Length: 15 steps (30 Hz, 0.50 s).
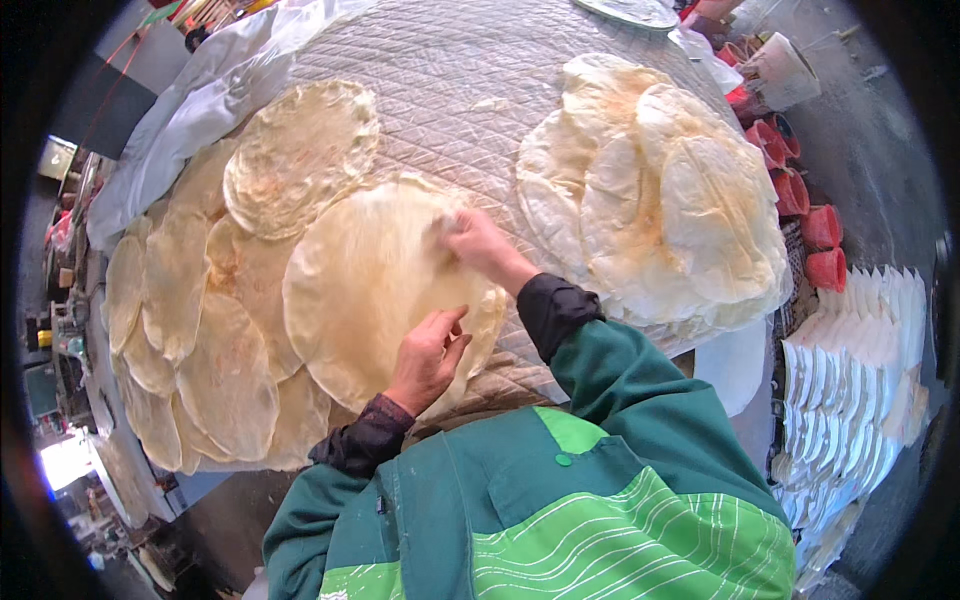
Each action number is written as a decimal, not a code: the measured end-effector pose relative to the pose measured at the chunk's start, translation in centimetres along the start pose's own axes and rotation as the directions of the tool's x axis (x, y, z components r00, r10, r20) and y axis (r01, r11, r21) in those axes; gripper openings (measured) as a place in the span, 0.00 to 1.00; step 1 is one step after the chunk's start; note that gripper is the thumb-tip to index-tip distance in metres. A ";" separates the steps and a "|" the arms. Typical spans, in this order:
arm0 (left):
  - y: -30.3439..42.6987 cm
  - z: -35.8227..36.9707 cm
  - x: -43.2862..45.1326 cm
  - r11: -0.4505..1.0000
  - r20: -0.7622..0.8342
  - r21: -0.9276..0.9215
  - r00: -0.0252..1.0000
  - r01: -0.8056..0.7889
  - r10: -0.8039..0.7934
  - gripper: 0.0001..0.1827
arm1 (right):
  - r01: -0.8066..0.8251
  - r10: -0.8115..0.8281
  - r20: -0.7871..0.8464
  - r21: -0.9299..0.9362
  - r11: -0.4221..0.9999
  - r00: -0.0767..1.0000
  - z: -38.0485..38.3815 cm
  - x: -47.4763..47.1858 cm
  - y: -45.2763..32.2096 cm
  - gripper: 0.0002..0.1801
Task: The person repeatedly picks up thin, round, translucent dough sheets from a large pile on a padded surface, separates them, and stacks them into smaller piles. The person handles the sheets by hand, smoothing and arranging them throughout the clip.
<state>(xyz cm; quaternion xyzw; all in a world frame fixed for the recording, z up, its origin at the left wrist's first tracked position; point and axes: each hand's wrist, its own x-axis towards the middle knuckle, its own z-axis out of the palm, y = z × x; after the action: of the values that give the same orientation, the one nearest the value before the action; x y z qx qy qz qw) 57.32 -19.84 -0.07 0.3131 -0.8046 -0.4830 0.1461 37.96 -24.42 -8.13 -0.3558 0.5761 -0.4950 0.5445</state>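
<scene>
A large, thin, round flatbread point(352, 277) lies in front of me, with a blurred, pale streak across its middle. Over its right part is my right hand point(476, 244), closed and blurred by motion; a small pale thing may be between its fingers, but I cannot tell what. My left hand point(429, 358) hovers at the near right part of the bread, fingers curled and apart, holding nothing. Another round flatbread point(300, 157) lies just beyond, and several overlapping thin flatbreads point(225, 375) spread out at the left. A pile of folded, browned flatbreads point(660, 202) lies at the right.
A quilted cloth point(442, 82) covers the table. A white plastic sheet point(195, 120) runs along its far left edge. At the far edge lies a round board point(634, 11). On the floor at the right are red pots point(825, 268), a white bucket point(784, 71) and stacked white packages point(855, 375).
</scene>
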 end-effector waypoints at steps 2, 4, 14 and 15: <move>0.0 -0.6 -0.3 0.998 -0.121 0.010 0.991 -0.054 0.055 0.17 | 0.062 -0.053 -0.054 0.190 0.980 0.997 -2.7 -2.1 -6.4 0.08; 0.4 -1.5 -0.3 0.998 -0.179 0.004 0.982 -0.062 0.062 0.18 | 0.298 -0.234 -0.223 0.322 0.898 0.946 -7.4 -3.2 -9.4 0.12; -2.7 -2.2 -0.8 0.999 -0.220 -0.045 0.975 0.013 -0.023 0.07 | 0.194 -0.788 -0.004 -0.968 0.157 0.616 -18.1 -9.6 -20.7 0.12; -3.2 -1.8 -0.7 1.000 -0.191 -0.027 0.981 0.013 -0.018 0.07 | 0.141 -0.757 0.025 -0.986 0.090 0.653 -17.6 -9.9 -19.9 0.12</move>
<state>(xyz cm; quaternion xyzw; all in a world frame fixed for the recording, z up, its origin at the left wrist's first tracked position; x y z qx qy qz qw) 60.01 -21.69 -1.89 0.3627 -0.7780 -0.4619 0.2230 19.66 -16.94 12.19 -0.6262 0.7166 -0.2708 -0.1450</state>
